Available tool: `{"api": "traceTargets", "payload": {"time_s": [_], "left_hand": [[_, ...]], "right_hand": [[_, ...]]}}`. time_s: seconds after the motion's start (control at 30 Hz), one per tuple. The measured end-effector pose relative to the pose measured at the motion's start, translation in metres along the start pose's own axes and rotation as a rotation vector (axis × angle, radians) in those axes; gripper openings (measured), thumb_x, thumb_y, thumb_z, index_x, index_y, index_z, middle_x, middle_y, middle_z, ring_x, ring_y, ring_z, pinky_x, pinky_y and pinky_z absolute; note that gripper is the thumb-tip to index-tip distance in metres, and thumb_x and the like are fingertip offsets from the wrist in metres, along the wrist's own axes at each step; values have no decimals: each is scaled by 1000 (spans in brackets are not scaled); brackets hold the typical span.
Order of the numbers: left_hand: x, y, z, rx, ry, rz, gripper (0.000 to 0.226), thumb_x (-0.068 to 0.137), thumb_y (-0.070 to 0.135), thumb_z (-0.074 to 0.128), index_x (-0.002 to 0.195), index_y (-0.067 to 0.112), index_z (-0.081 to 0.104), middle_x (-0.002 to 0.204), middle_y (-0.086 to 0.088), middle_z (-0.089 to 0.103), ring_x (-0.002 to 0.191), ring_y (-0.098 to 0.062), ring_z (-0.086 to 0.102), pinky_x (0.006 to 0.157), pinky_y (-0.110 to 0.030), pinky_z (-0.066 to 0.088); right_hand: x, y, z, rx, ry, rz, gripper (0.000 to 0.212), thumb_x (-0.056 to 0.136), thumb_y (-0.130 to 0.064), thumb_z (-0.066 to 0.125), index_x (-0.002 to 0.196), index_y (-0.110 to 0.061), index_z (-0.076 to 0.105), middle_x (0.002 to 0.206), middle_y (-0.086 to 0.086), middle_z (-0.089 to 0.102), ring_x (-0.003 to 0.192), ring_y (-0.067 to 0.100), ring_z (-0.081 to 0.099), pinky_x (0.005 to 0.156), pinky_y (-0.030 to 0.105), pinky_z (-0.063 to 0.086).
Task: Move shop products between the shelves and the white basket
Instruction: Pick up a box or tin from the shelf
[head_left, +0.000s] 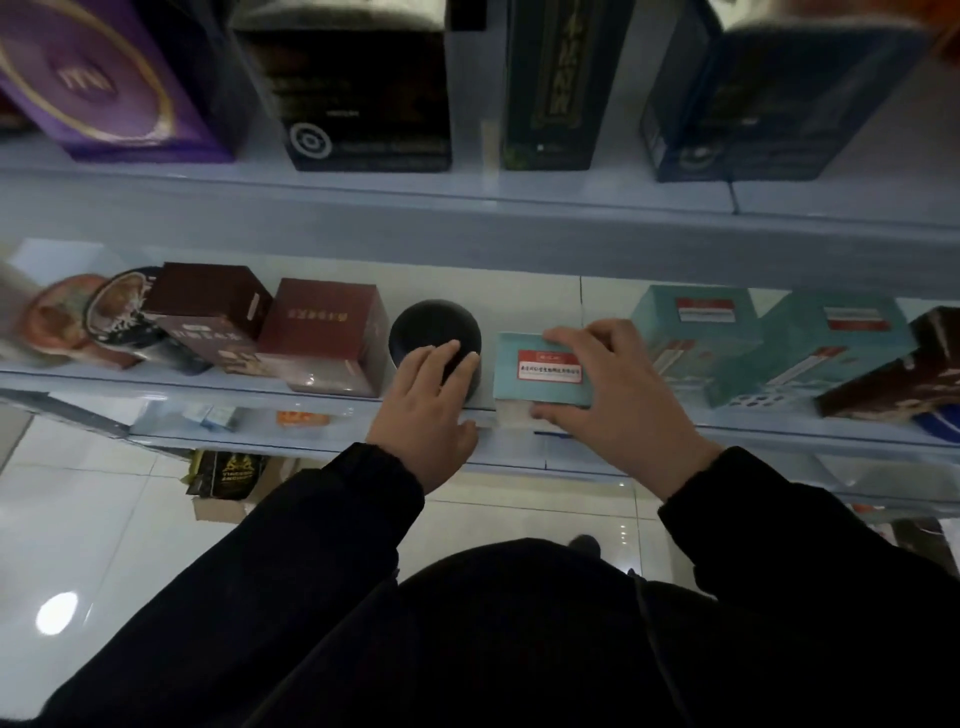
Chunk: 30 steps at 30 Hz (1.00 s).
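Head view: dark sleeves (332, 519) reach to the middle shelf (156, 383). The left grip (426, 410) lays nearly straight fingers on a black round tin (434, 327) standing at the shelf's front. Just beside it, the right grip (618, 395) pinches a flat teal box (540, 371), thumb at its near edge, fingers at its far edge. Maroon boxes (322, 332) stand left of the tin, teal cartons (696, 343) to the right. Tall boxes (363, 93) line the upper shelf (363, 208).
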<state>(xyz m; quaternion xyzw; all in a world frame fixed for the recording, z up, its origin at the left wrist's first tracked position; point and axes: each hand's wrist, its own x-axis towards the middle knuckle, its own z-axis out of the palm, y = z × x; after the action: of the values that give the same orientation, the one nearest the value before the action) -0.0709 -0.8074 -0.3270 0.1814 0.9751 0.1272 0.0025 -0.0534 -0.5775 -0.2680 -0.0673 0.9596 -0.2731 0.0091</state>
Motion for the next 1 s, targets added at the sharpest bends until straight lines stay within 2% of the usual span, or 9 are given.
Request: {"api": "traceTargets", "payload": {"time_s": [0.1,0.2,0.33,0.5,0.63,0.73,0.87,0.93,1.0], "left_hand": [[7,0,7,122,-90,-22,82,81,33,71,155,13,40,161,-15,31,150,-41,21,124,-55,24],[10,-1,9,141,-90,-32,75,76,31,75,146,18,52,159,-15,35,147,-46,26,119,-60,31],[17,-5,6,112,-36,-44,88,74,31,81,153,15,44,155,-15,43,145,-45,31,120,-52,25],[21,-8,7,98,-30,-45,90,78,31,78,156,12,38,155,-13,43,146,-43,32,121,-55,29],[21,-10,4,82,-64,-27,85,87,31,67,161,17,27,163,-9,31,152,-38,20,126,-51,20],[20,-11,1,84,-110,-16,86,92,35,61,163,19,16,169,-5,17,156,-34,7,128,-46,10],[13,-10,-5,39,-146,-4,83,96,35,58,163,20,11,170,-3,9,157,-30,-3,128,-43,6],[7,-8,-7,15,-120,3,82,95,35,58,163,19,15,169,-5,16,157,-31,1,128,-44,8],[0,-4,-8,25,-93,35,82,94,36,60,162,17,20,167,-8,23,156,-34,8,128,-46,10]], "right_hand": [[13,7,3,14,21,-12,74,80,-39,86,145,-27,51,134,4,35,122,16,44,109,29,42],[22,12,8,-43,46,-58,69,84,-40,82,144,-22,52,137,11,38,125,27,47,111,38,44],[34,17,14,-215,113,-150,66,83,-31,82,140,-11,54,138,24,46,131,44,47,113,55,43],[46,16,15,-354,110,-187,70,80,-29,85,138,-5,55,135,26,51,128,46,50,108,55,49],[50,14,18,-384,76,-182,74,80,-28,84,141,-4,51,140,30,49,132,50,49,106,59,49],[48,10,17,-435,24,-160,78,86,-30,79,150,-7,42,153,30,39,144,50,37,114,61,41],[38,4,6,-457,-54,-131,84,96,-42,63,163,-15,19,168,21,13,158,40,8,127,54,18],[28,0,0,-454,-46,-122,81,98,-42,59,163,-17,19,169,18,13,158,37,7,128,53,16],[15,-4,-3,-452,-17,-119,75,97,-37,60,160,-13,27,166,19,24,157,37,16,127,52,20]]}}
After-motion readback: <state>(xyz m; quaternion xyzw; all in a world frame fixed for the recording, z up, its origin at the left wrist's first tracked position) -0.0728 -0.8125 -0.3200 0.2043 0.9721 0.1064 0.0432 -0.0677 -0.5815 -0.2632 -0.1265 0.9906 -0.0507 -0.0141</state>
